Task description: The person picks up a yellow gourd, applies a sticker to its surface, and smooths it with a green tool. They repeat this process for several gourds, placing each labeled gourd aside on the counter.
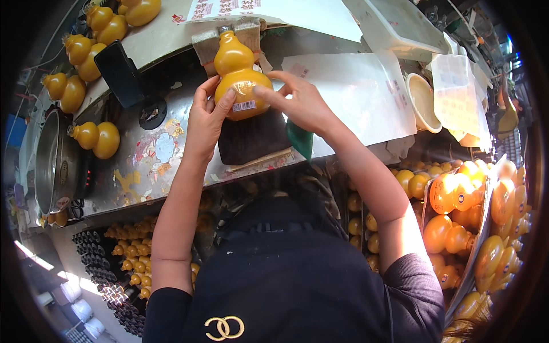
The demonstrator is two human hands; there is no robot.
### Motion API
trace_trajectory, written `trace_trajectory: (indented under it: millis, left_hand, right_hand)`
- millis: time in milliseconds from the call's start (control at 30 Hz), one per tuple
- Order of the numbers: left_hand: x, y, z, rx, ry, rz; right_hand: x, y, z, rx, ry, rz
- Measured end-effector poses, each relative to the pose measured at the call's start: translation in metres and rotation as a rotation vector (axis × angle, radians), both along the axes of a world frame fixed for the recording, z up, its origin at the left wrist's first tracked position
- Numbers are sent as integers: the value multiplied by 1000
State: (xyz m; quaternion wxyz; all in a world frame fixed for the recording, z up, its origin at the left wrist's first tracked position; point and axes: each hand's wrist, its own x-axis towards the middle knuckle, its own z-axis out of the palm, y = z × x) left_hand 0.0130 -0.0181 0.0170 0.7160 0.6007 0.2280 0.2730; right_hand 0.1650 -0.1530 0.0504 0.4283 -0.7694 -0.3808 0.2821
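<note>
A glossy yellow gourd-shaped bottle [234, 57] lies on its back on the workbench, its capped neck pointing away from me. Gold print and a small white barcode label [244, 105] show on its lower bulb. My left hand [207, 114] grips the left side of that bulb, its thumb laid on the front. From the right, my right hand [302, 102] holds the bulb, with the thumb against the printed front and the fingers at the side. Under the bottle are a dark brown pad [251, 140] and, beneath the neck, a worn cloth-covered rest [249, 35].
Several more yellow gourd bottles [106, 140] stand at the left, near a phone on a stand [119, 74] and a metal pan [48, 166]. White paper sheets [354, 91], a round bowl [422, 103] and a plastic bin [400, 28] lie right. Crates of gourd bottles [452, 234] sit below.
</note>
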Motion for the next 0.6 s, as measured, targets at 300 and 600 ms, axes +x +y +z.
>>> trace_trajectory:
  millis: [300,600]
  left_hand:
    - [-7,-1,-9,57,-13,-61]
    - [-11,1,-10,46,-9,-111]
  right_hand:
    - [11,9,-27,104,99,79]
    - [13,5,-30,108,71,113]
